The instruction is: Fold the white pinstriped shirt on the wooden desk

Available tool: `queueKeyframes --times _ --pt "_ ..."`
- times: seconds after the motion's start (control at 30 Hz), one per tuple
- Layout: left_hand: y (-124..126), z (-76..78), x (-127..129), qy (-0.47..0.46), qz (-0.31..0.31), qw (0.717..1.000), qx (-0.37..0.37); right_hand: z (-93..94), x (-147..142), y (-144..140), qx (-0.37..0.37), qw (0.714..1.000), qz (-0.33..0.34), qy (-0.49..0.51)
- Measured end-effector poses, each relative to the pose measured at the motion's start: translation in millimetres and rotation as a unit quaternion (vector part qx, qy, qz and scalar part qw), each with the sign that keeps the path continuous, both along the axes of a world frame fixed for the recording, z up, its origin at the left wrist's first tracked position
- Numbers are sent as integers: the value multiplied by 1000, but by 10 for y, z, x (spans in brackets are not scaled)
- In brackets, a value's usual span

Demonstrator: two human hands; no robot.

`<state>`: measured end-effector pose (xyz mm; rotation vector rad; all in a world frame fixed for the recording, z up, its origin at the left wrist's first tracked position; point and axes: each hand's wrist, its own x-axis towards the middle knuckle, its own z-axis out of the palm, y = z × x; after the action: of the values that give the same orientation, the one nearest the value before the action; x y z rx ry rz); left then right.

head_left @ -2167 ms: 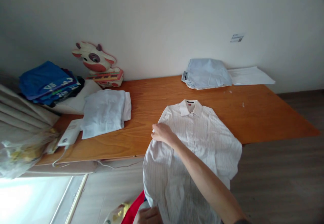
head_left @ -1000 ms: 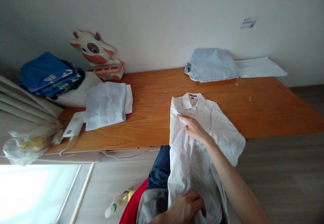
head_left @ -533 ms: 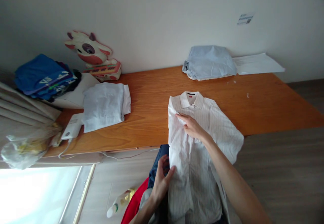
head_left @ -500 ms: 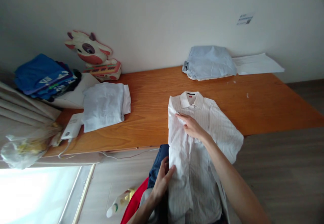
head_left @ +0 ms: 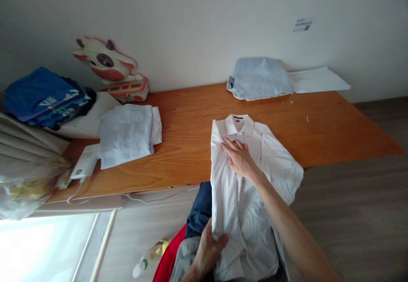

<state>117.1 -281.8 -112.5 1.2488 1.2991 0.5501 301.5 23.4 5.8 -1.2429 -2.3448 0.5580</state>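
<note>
A white striped shirt [head_left: 274, 163] lies collar-up on the wooden table [head_left: 191, 133], its lower half hanging over the front edge. The shirt's left side is folded inward in a straight vertical line. My right hand [head_left: 239, 157] lies flat, fingers spread, on the chest just below the collar. My left hand [head_left: 208, 246] holds the folded left edge of the shirt low down, thumb on top of the cloth.
A folded pale blue shirt [head_left: 259, 78] and white paper [head_left: 318, 80] sit at the table's back. A folded white garment [head_left: 126, 133] lies left, beside a cow toy [head_left: 108, 67], a stack of blue clothes [head_left: 44, 97] and a white device [head_left: 83, 167]. Dark and red clothes [head_left: 197, 214] sit below.
The shirt's left side has been folded inward since 2.2 s ago. My right hand shifted from that side to the chest. My left hand slid lower along the folded edge.
</note>
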Motion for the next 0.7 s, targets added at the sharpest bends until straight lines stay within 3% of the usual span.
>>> queueKeyframes --times 0.07,0.13,0.33,0.5,0.6,0.7 --pt "-20 21 -30 -54 98 992 -52 21 13 -35 19 1000 -7 -4" --pt "-40 40 -60 -101 143 980 -100 4 4 -76 29 999 -29 -3" --pt "5 161 -228 -200 166 947 -188 -207 -73 -148 20 997 -71 10" --pt "249 387 -430 -290 123 916 -250 -220 -124 46 10 998 -57 -12" --pt "455 493 -550 -312 139 909 -238 -189 -246 271 0 998 -48 -30" --pt "616 547 -633 -272 157 928 -202 -173 -438 514 6 998 -42 -47"
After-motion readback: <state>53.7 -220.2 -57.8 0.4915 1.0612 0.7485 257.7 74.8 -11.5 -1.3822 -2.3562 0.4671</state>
